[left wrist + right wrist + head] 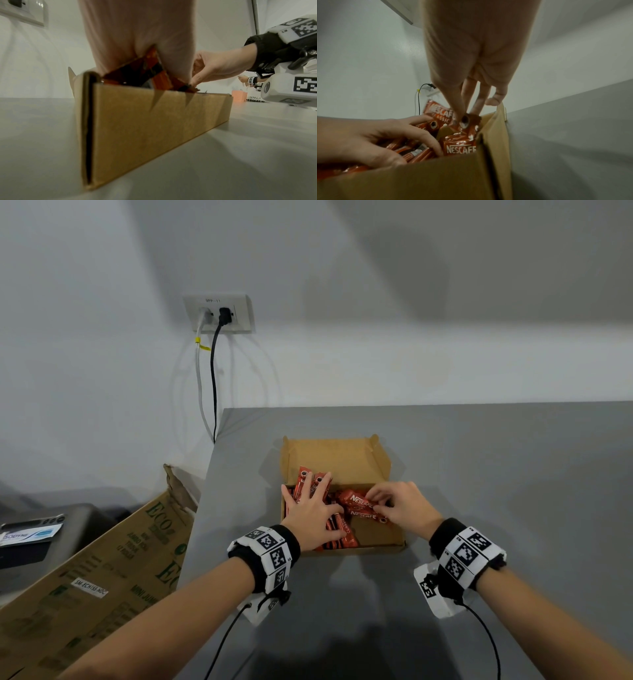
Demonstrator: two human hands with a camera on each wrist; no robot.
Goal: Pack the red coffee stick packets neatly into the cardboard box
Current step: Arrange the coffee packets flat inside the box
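L hand (313, 513) flat on packets (339, 529), R hand (399, 503) pinching one.

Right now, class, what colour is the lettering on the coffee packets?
White on red packets; right wrist view shows it best.

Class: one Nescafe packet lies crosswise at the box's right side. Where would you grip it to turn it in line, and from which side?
Pinch the crosswise packet at its right end, from above. It lies flat, the box wall blocks its side, and the left hand covers the stack to its left.

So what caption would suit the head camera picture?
Left hand steadies packed red coffee sticks while right hand places another in the cardboard box.
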